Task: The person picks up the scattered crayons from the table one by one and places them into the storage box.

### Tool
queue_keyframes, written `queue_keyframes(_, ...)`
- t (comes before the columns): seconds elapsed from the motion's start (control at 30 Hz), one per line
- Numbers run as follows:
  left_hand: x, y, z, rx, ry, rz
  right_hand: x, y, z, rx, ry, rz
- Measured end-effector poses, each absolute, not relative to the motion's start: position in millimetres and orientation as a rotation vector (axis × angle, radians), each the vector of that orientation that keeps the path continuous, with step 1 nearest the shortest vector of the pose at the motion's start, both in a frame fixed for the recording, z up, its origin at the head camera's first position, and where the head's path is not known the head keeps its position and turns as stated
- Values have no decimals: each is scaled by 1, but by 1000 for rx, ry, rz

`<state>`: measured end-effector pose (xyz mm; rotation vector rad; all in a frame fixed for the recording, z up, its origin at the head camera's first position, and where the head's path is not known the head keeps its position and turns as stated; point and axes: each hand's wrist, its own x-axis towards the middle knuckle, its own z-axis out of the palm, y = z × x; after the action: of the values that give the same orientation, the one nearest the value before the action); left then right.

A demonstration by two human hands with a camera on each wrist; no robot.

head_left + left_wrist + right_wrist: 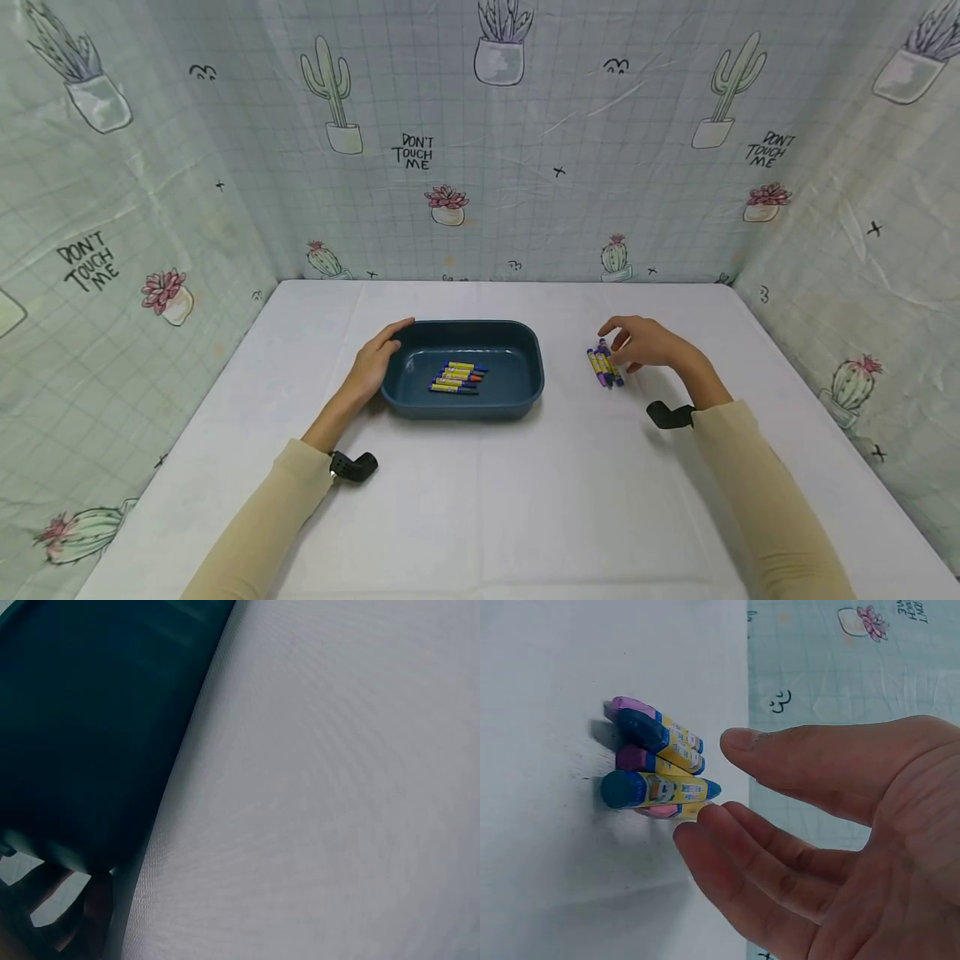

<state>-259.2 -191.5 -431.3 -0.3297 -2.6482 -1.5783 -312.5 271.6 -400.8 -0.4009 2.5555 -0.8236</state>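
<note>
My left hand (pixel 371 362) holds the left end of a dark blue plastic tray (pixel 517 400), its thumb over the rim. In the left wrist view, fingers (pixel 96 911) of that hand show at the end of the tray (pixel 90 750). Several yellow-wrapped crayons (pixel 457 379) lie side by side inside the tray. Over a small pile of crayons (pixel 597 367) on the right, my right hand (pixel 648 343) hovers with thumb and fingers spread apart. In the right wrist view, a blue crayon (pixel 664 790) lies across the pile, right at the fingertips; purple, pink and dark blue ends show around it.
A white cloth (pixel 480 500) covers the table. Cactus-printed curtain fabric (pixel 525 167) stands along the back and both sides. Each wrist wears a black camera mount, one on the left (pixel 354 467) and one on the right (pixel 670 415).
</note>
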Motion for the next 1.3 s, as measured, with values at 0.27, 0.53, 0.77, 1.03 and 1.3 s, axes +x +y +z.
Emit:
queue_keyframes(0.27, -257, -190, -428, -316, -2659, -1578, -309, 272, -414, -346, 2532, -792)
queue_keyframes(0.53, -276, -199, -455, -305, -2633, -1615, -305, 269, -417, -322, 2538, -817)
queue_keyframes(0.77, -278, -199, -461, -287, -2642, -1554, -304, 269, -418, -316, 2547, -817)
queue_keyframes(1.03, -277, -199, -459, -300, -2642, -1590, -302, 267, -416, -338, 2561, -800)
queue_keyframes(1.3, -275, -199, -459, -295, -2658, -1520, -304, 266, -409, -392, 2591, -770)
